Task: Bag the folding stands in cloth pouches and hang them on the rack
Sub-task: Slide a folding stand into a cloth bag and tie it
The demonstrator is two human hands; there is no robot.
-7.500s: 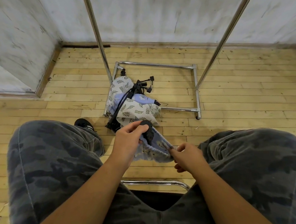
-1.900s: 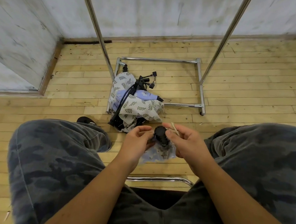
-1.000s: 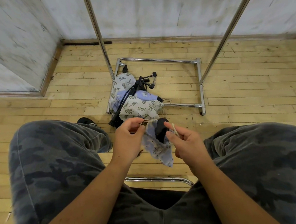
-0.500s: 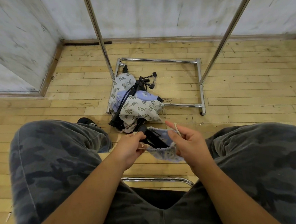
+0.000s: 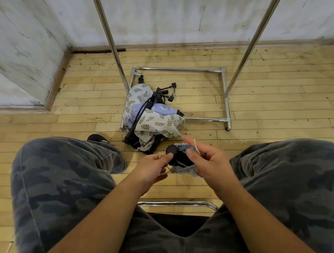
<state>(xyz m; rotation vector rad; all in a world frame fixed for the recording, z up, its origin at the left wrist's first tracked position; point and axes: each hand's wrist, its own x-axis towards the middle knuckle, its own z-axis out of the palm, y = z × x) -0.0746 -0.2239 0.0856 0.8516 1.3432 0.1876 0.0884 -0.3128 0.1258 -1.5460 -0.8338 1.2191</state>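
Roughly mid-cycle on one stand. The person sits, knees apart, hands close together over the wooden floor (image 5: pixel 84 104). The left hand (image 5: pixel 151 167) pinches a pale drawstring (image 5: pixel 160 155) between thumb and forefinger. The right hand (image 5: pixel 209 165) grips the far side of a blue cloth pouch (image 5: pixel 181 169), with another length of cord lying over its forefinger. A black folding stand (image 5: pixel 177 156) sits in the pouch, its dark end showing at the gathered mouth (mouth not drawn closed yet). So bagging of this one looks nearly done: cinching is in hand, hanging is left.

Beyond the knees, a heap lies across the left side of the chrome rack (image 5: pixel 178 69) base: leaf-print pouches (image 5: pixel 154 123), a lilac pouch (image 5: pixel 163 108) and loose black stands (image 5: pixel 160 95) tangled among them. Whether any of those is properly bagged cannot be told. No pouch shows on the visible lengths of the uprights, and the top rail is out of frame. Judged: most of the job remains.
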